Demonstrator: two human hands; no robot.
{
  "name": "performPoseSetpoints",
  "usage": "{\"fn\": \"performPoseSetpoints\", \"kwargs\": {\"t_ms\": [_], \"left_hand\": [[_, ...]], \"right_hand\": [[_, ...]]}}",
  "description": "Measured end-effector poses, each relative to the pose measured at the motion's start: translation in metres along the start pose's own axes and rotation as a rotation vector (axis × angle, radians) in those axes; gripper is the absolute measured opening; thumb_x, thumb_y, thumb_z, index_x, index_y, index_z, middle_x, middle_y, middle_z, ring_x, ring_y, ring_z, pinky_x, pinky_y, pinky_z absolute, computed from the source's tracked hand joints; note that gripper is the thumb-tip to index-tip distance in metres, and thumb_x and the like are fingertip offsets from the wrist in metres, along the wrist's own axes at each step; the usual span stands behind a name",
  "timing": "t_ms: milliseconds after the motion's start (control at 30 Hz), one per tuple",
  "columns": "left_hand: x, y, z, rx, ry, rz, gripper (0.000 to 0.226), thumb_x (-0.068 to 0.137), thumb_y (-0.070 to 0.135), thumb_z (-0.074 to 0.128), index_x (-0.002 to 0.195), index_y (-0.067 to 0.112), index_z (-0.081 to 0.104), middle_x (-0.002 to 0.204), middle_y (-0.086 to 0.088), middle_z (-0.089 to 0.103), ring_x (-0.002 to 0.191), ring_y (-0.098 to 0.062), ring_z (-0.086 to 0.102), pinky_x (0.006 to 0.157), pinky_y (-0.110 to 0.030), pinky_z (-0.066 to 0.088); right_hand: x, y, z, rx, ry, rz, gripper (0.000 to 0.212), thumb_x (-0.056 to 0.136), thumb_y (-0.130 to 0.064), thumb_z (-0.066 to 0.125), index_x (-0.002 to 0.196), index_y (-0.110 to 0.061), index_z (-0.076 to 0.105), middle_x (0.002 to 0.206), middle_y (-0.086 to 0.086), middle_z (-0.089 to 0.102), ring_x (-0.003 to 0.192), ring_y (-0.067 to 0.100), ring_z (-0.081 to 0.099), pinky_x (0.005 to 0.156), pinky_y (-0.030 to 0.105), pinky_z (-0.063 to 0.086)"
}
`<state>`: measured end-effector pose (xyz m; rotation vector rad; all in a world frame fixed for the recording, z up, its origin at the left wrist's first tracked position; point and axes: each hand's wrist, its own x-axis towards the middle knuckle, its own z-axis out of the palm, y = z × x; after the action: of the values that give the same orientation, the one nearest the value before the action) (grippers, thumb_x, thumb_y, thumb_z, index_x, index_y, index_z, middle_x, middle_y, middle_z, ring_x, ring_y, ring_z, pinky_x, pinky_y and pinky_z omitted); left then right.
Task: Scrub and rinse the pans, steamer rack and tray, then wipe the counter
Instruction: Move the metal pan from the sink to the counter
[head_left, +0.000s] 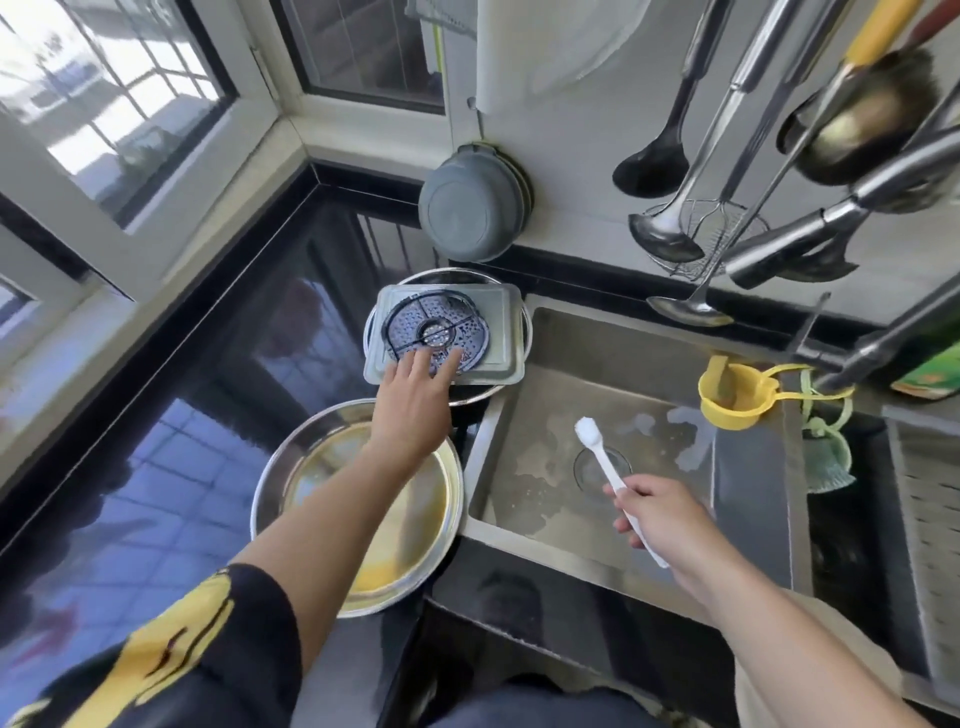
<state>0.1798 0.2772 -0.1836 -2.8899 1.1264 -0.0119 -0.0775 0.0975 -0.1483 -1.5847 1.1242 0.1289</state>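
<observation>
- Washing looks barely started: near pan (358, 499), lower middle of the frame, shows a yellowish film across its bottom, so I'd call it unscrubbed.
- Second pan (470, 397) sits just beyond it at mid-frame, mostly hidden under the tray (501, 332), which lies across its rim.
- Steamer rack (436, 332) rests flat on the tray, round and perforated; clean or dirty, I can't tell from here.
- Sink (639, 338), right of centre, holds no pans, only wet patches and some foam near the drain; no water running that I can see.
- Counter (218, 364) on the left is dark and glossy, reflecting the window; wiping it comes last, I'd say.
- So, by my reckoning, everything is left: both pans, rack, tray, then the counter.
- Left hand (413, 405) reaches up over the near pan, fingers spread and straight, tips touching the rack's near edge, not curled round it yet.
- Right hand (660, 512) hangs over the sink, lower right, fingers wrapped tight round the handle of a white brush (592, 436), whose head points up-left above the drain.
</observation>
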Motion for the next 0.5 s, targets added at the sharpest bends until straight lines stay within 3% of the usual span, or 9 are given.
{"fn": "performPoseSetpoints", "kwargs": {"t_ms": [167,267,367,500], "left_hand": [[-0.113,0.01,-0.019,-0.584,-0.066,-0.455,0.052,0.095,0.017,0.054,0.146,0.018,0.053,0.143,-0.01,0.052,0.133,-0.029,0.045,0.107,-0.041,0.041],[-0.182,0.009,-0.021,-0.594,-0.066,-0.734,0.046,0.094,0.021,0.056,0.14,0.019,0.058,0.14,-0.005,0.054,0.129,-0.026,0.047,0.095,-0.04,0.044],[-0.218,0.009,-0.008,-0.468,-0.054,-0.909,0.048,0.089,0.023,0.061,0.136,0.017,0.059,0.133,-0.012,0.054,0.119,-0.036,0.045,0.09,-0.044,0.045],[-0.23,-0.009,0.011,-0.659,-0.017,-1.248,0.057,0.091,0.026,0.059,0.144,0.015,0.041,0.135,-0.018,0.045,0.119,-0.041,0.047,0.089,-0.044,0.04]], "right_hand": [[0.002,-0.002,0.015,0.011,-0.079,-0.009,0.024,0.101,-0.005,0.048,0.097,-0.01,0.071,0.079,0.01,0.062,0.071,0.021,0.057,0.061,0.03,0.047],[0.001,-0.001,0.029,0.003,-0.146,-0.003,0.023,0.1,-0.003,0.048,0.097,-0.006,0.071,0.079,0.011,0.062,0.071,0.022,0.056,0.062,0.032,0.046],[-0.004,-0.001,0.038,0.016,-0.199,0.017,0.022,0.101,0.0,0.046,0.098,-0.001,0.069,0.079,0.011,0.058,0.071,0.022,0.052,0.06,0.031,0.043],[-0.007,-0.002,0.04,0.014,-0.221,0.01,0.022,0.1,0.003,0.046,0.095,-0.002,0.068,0.079,0.012,0.057,0.069,0.021,0.051,0.057,0.028,0.043]]}}
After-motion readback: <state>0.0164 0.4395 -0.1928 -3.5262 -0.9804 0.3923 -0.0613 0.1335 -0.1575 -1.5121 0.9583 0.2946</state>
